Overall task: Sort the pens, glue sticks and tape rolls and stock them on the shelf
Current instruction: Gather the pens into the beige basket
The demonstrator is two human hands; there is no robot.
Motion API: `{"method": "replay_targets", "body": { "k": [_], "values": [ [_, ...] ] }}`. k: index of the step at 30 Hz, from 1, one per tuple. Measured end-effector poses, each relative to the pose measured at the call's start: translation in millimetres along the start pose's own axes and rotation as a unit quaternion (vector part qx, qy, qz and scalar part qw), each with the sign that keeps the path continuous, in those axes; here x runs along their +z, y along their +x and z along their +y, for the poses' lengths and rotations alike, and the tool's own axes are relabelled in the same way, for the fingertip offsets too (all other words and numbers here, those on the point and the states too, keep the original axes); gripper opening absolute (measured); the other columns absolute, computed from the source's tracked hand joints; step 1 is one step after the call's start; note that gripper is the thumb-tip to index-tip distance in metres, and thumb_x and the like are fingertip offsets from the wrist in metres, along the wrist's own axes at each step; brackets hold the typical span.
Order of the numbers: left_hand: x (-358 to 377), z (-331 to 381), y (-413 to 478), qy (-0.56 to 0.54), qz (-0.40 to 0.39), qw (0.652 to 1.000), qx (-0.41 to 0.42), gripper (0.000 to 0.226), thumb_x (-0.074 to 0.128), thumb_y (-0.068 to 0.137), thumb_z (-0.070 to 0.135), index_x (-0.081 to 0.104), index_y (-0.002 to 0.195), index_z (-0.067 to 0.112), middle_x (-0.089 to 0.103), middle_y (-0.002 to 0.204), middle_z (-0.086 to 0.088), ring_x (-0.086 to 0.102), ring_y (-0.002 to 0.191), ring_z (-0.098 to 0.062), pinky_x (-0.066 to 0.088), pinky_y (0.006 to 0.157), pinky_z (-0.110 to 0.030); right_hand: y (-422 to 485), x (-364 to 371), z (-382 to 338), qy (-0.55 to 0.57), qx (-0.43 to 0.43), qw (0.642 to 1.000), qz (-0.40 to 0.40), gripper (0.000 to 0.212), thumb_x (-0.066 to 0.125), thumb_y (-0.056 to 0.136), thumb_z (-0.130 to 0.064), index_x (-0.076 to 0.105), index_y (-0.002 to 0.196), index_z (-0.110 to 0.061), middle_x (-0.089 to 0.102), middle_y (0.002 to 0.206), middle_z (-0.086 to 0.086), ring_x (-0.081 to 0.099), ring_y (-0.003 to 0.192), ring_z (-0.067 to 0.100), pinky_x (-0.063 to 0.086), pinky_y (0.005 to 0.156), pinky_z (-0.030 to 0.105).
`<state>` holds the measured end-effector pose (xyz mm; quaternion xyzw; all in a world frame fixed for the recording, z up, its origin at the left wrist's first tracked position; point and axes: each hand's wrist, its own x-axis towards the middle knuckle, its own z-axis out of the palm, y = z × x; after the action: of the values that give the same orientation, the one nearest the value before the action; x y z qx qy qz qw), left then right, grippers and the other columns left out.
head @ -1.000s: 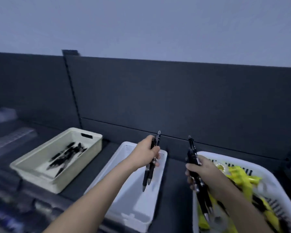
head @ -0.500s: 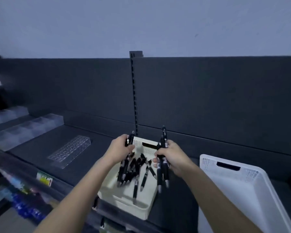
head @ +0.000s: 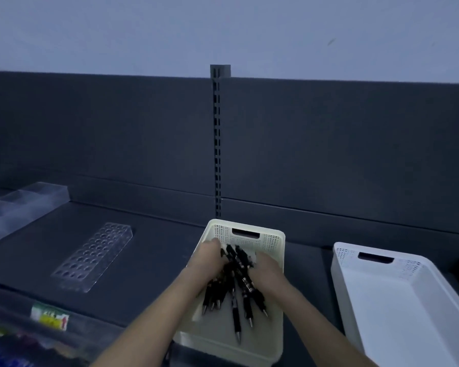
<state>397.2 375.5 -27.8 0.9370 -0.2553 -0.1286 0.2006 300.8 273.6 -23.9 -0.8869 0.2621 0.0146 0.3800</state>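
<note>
Several black pens [head: 235, 287] lie bunched in a cream basket [head: 276, 237] on the dark shelf, tips pointing toward me. My left hand [head: 207, 262] closes on the bundle from the left. From the right, my right hand [head: 269, 272] does the same. The fingers of both hands curl in around the pens' upper ends and are partly hidden behind the backs of the hands. No glue sticks or tape rolls are in view.
A white basket [head: 341, 263] stands right of the cream one, nothing visible inside. A clear holder with round holes [head: 93, 256] lies on the shelf [head: 149, 255] to the left, a clear stepped riser [head: 21, 205] beyond it. A slotted upright [head: 217, 144] divides the back panel.
Both hands came down from above the cream basket into it, carrying their pens. The two handfuls now meet in one bundle among the pens there. The view shifted slightly left.
</note>
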Motion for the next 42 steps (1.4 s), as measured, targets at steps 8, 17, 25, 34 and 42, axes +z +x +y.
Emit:
{"method": "replay_targets", "body": {
  "k": [8,17,25,34,42],
  "values": [
    [6,16,-23,0.042,0.029,0.987,0.152,0.027,0.045,0.094,0.026,0.054,0.115,0.011,0.059,0.113,-0.007,0.054,0.109,-0.025,0.044,0.091,-0.034,-50,-45,26,-0.212,-0.056,0.966,0.134,0.036,0.042,0.095,-0.03,0.048,0.124,-0.01,0.048,0.128,0.006,0.046,0.116,0.021,0.039,0.097,0.029],
    [30,115,-52,0.064,0.007,0.959,0.276,0.039,0.04,0.097,0.029,0.043,0.133,0.015,0.051,0.131,-0.004,0.044,0.123,-0.021,0.04,0.1,-0.033,-112,-103,99,-0.305,0.053,0.933,0.184,0.048,0.035,0.097,-0.041,0.039,0.136,-0.013,0.038,0.142,0.004,0.035,0.13,0.024,0.03,0.104,0.032],
    [85,220,-91,0.067,-0.013,0.943,0.327,0.04,0.039,0.098,0.028,0.04,0.136,0.017,0.046,0.138,0.001,0.038,0.129,-0.018,0.036,0.103,-0.03,-179,-164,189,-0.286,0.106,0.929,0.208,0.047,0.036,0.096,-0.042,0.04,0.133,-0.014,0.041,0.137,0.004,0.039,0.125,0.024,0.033,0.101,0.032],
    [166,365,-148,0.026,-0.02,0.937,0.348,0.034,0.043,0.096,0.025,0.05,0.127,0.014,0.056,0.123,-0.003,0.048,0.118,-0.02,0.04,0.096,-0.029,-270,-264,323,-0.25,0.143,0.925,0.246,0.048,0.04,0.096,-0.035,0.038,0.137,-0.012,0.045,0.133,0.007,0.041,0.124,0.026,0.038,0.098,0.033],
    [223,466,-141,0.048,-0.042,0.93,0.362,0.027,0.041,0.096,0.02,0.059,0.109,0.006,0.06,0.108,-0.009,0.052,0.105,-0.024,0.046,0.085,-0.038,-278,-333,423,-0.169,0.2,0.93,0.258,0.018,0.038,0.097,-0.02,0.051,0.097,-0.007,0.05,0.104,0.009,0.051,0.093,0.028,0.037,0.072,0.03]
  ]
}}
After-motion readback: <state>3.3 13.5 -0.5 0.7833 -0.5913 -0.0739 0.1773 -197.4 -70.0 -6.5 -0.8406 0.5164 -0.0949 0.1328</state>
